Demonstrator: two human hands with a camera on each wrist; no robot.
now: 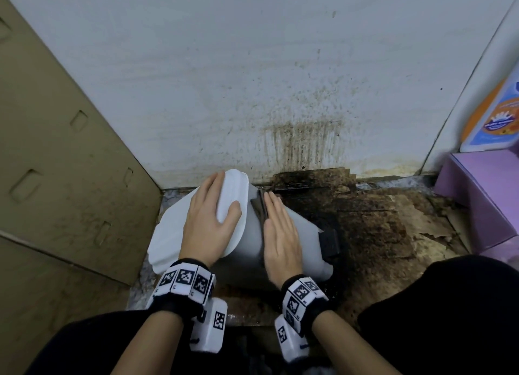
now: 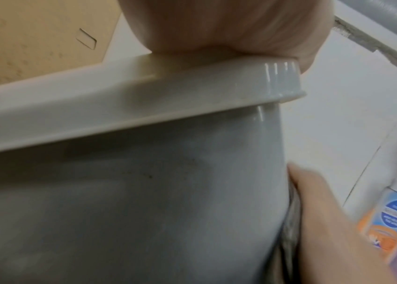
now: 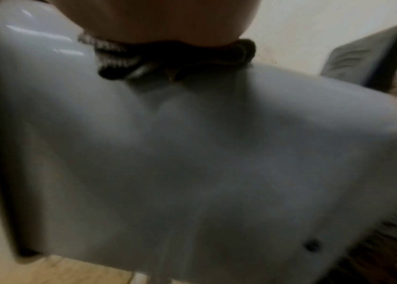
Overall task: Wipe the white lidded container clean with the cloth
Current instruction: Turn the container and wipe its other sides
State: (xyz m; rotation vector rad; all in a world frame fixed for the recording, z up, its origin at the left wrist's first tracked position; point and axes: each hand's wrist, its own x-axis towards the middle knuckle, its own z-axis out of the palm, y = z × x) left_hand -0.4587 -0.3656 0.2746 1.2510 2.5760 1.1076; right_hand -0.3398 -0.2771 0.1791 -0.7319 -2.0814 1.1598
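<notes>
The white lidded container (image 1: 252, 242) lies tipped on its side on the dirty floor, its lid (image 1: 233, 194) facing left and up. My left hand (image 1: 209, 220) lies flat on the lid with straight, spread fingers. My right hand (image 1: 280, 231) presses a dark cloth (image 1: 259, 206) flat against the container's grey-white side just below the lid's rim. In the left wrist view the lid rim (image 2: 144, 100) runs above the container body (image 2: 119, 211), with the cloth (image 2: 292, 221) under the right hand (image 2: 326, 221). The right wrist view shows the bunched cloth (image 3: 168, 59) under my palm on the container (image 3: 192, 153).
A brown cardboard box (image 1: 70, 163) stands close on the left. A stained white wall (image 1: 252, 65) is just behind. Dark, soiled cardboard (image 1: 379, 220) covers the floor to the right. A purple box (image 1: 483, 194) and an orange-blue bottle (image 1: 494, 116) sit at far right. A dark flat object (image 1: 330, 241) lies beside the container.
</notes>
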